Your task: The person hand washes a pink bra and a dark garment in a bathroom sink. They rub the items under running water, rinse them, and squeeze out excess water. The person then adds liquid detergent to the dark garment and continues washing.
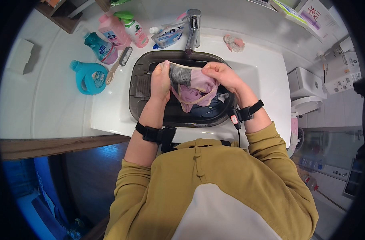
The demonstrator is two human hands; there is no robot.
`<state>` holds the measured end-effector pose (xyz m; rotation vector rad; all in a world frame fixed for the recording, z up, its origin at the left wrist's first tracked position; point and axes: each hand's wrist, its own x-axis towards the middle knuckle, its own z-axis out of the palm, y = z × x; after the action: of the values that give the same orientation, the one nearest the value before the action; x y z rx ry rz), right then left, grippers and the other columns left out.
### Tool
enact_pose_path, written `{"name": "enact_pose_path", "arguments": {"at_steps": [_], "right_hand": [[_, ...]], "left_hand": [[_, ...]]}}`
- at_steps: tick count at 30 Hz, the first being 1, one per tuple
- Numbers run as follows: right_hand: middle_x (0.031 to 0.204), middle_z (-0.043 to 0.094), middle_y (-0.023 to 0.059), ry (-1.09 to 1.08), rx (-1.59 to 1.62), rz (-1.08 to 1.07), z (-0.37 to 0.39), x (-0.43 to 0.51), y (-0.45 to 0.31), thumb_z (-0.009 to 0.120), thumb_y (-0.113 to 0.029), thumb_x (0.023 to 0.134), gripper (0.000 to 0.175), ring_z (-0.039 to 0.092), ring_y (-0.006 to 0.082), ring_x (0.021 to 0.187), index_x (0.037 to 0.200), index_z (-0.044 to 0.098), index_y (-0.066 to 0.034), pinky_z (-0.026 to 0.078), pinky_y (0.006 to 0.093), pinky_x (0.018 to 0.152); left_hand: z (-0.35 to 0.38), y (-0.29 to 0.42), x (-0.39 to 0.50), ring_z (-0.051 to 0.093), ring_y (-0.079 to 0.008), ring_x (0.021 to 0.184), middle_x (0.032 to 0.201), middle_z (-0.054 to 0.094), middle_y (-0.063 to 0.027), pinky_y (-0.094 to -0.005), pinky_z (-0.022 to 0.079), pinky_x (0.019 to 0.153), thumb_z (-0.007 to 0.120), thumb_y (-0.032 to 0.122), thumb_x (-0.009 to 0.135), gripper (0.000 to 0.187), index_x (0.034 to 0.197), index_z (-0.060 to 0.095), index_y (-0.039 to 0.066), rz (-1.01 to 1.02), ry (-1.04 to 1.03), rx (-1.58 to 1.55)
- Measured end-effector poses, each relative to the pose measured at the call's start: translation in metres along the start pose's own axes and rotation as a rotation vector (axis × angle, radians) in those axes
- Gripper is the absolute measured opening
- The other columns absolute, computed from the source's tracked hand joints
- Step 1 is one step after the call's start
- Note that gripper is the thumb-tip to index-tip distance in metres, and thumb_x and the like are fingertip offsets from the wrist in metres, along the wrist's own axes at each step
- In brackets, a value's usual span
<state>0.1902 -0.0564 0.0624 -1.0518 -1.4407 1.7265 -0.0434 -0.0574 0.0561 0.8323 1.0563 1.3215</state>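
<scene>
A wet pink garment [193, 91] with cream edging and a dark grey patch is stretched between my two hands. My left hand [161, 79] grips its upper left corner by the grey patch. On the opposite side, my right hand [221, 74] pinches the cream-edged top. Below the hands sits a dark translucent plastic basin [137, 105] with a ribbed panel at its left. Dark blue cloth [208, 110] lies in the basin, partly hidden under the pink garment.
A chrome faucet [194, 33] stands behind the basin on the white washbasin counter [269, 75]. At the left are a scrub brush [122, 60], a teal detergent bottle [91, 78], a teal-and-purple bottle [101, 49], a green-topped spray bottle [136, 31] and a refill pouch [169, 36]. A pink-and-grey scrubber [234, 43] lies right.
</scene>
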Motion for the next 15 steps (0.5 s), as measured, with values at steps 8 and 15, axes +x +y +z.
{"name": "enact_pose_path", "arguments": {"at_steps": [8,15], "right_hand": [[0.088,0.059,-0.0048,0.137,0.173,-0.178,0.010,0.019,0.015,0.054,-0.018,0.100,0.011,0.053,0.0035,0.080,0.099,0.057,-0.0076,0.045,0.0208,0.073],[0.082,0.062,-0.0009,0.329,-0.017,-0.363,0.063,0.017,0.017,0.058,-0.015,0.097,0.011,0.055,0.0043,0.076,0.101,0.060,-0.0051,0.047,0.0228,0.066]], "left_hand": [[-0.005,0.007,-0.011,0.057,-0.0091,0.087,0.096,0.065,-0.0016,-0.0252,0.045,0.080,0.063,0.028,0.094,0.027,0.103,0.065,0.002,-0.231,-0.404,0.416],[0.003,-0.017,0.001,0.061,-0.0120,0.084,0.095,0.067,-0.0025,-0.0276,0.048,0.076,0.057,0.032,0.098,0.028,0.102,0.066,0.006,-0.190,-0.123,-0.110]]}}
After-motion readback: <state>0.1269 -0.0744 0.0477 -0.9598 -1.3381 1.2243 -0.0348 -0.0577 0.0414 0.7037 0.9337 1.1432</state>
